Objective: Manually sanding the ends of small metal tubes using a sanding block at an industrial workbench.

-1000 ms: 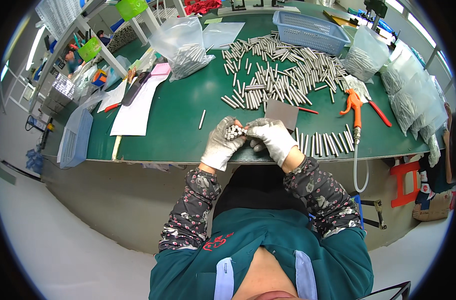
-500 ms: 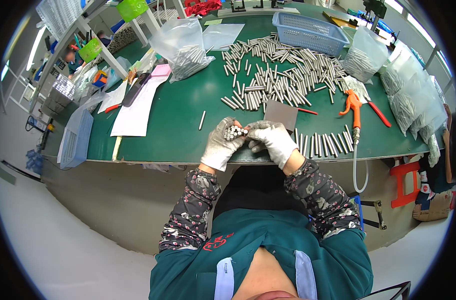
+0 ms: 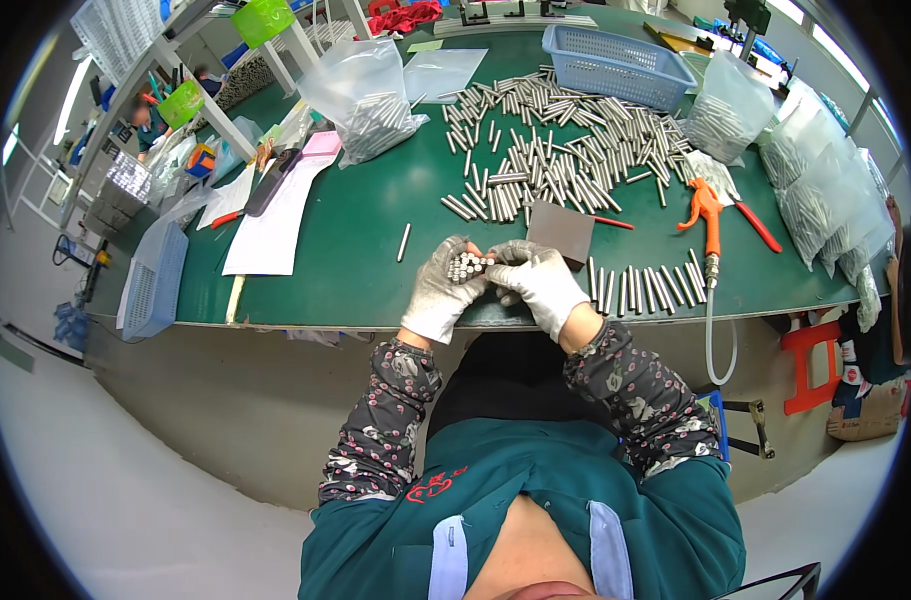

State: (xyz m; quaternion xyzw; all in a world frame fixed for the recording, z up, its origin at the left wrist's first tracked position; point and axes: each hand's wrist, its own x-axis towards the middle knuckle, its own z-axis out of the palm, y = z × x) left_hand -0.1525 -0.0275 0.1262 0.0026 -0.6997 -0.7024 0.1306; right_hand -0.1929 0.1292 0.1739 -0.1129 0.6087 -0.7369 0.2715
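Both my hands wear white gloves and meet at the near edge of a green table (image 3: 356, 220). My left hand (image 3: 442, 292) grips a bundle of short metal rods (image 3: 468, 266), their round ends facing up. My right hand (image 3: 540, 284) rests against the bundle's right side, fingers touching the rod ends. A large heap of loose metal rods (image 3: 551, 150) lies beyond the hands. A row of rods (image 3: 648, 288) lies side by side to the right, and a single rod (image 3: 404, 242) lies to the left.
A grey square plate (image 3: 562, 232) lies just past my hands. An orange air gun (image 3: 709, 215) with hose and a red-handled tool (image 3: 756, 225) lie right. Bags of rods (image 3: 368, 95), a blue basket (image 3: 616, 62), white papers (image 3: 276, 215) and a hanging blue tray (image 3: 154, 282) surround.
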